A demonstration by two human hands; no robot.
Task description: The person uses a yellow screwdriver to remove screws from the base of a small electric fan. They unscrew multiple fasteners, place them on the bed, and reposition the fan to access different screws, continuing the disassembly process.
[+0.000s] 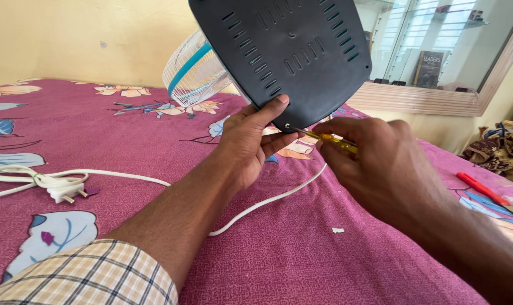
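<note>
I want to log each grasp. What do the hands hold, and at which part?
The left hand grips the lower edge of the fan's black base plate. The right hand holds a yellow screwdriver by its handle.

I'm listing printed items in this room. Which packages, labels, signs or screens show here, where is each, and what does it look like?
Only one printed item shows:
Dark upright rectangular book: behind the glass cabinet door at upper right, standing on the shelf; dark cover with pale lettering and a small lighter picture.
No packages, signs or screens in view.
</note>
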